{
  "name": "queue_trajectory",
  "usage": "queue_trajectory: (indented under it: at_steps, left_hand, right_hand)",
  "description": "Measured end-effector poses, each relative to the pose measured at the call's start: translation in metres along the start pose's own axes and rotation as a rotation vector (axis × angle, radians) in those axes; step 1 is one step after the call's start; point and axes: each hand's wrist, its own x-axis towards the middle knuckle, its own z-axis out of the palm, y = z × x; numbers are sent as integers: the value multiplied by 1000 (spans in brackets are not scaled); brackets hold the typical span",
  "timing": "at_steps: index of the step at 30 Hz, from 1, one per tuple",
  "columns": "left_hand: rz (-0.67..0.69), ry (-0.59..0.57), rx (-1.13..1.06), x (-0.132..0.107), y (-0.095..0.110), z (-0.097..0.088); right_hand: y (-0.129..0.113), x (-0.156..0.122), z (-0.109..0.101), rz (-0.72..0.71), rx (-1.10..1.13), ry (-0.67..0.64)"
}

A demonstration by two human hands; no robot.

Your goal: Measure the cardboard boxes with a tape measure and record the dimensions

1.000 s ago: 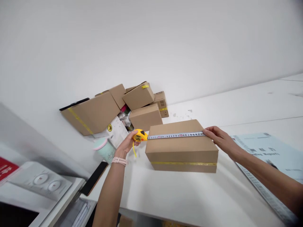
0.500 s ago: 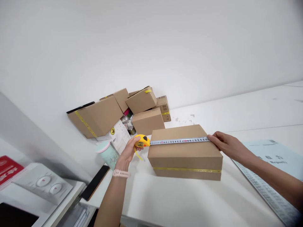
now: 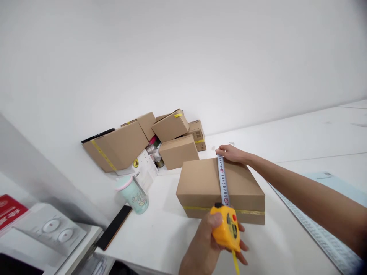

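Observation:
A brown cardboard box (image 3: 200, 183) with a yellow tape band lies on the white table (image 3: 172, 236). My left hand (image 3: 208, 242) is closed round a yellow tape measure case (image 3: 228, 229) at the box's near edge. The white measuring tape (image 3: 223, 179) runs from the case straight across the box top to its far edge. There my right hand (image 3: 233, 154) pinches the tape's end against the box's far side.
A heap of cardboard boxes (image 3: 143, 139) leans on the wall behind. A mint cup with a pink lid (image 3: 132, 193) and a black phone (image 3: 114, 227) lie to the left. A pale blue printed sheet (image 3: 321, 214) lies to the right. A white device (image 3: 51, 231) sits at the lower left.
The tape lay along the box's length, left to right. Now it runs front to back: my left hand brought the case to the near edge, my right hand moved the tape's end to the far edge.

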Motion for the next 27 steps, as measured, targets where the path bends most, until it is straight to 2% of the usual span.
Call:
queue_trajectory:
  at_steps: [2,5,8,11,15,18,21,24,25,27]
  left_hand:
    - [6,42,-31,8,2,8]
    - [-26,64,-77,7,1,16]
    - [-86,59,-151,-1,-13,21]
    - [-86,66,-230,-8,-27,24]
    - [-87,74,-200,-13,-24,33]
    - [-66,82,-98,-22,-18,40]
    - [149,214,57,-40,-20,34]
    - [465,480,271,-59,-22,8]
    - [555,585,342,-63,-21,-4]
    - [652,755,439,-66,-14,-30]
  right_hand:
    - [1,11,7,47,-17,-48]
    - [5,13,12,61,-7,-88]
    - [9,6,11,11,42,-124]
    - [14,1,11,-37,91,-147]
    - [16,2,14,-69,156,-119]
    - [12,-1,11,-89,229,5]
    - [13,-19,1,-66,332,274]
    - [27,-56,-5,83,561,564]
    - [35,-71,-4,143,615,586]
    - [52,-104,3,228,635,517]
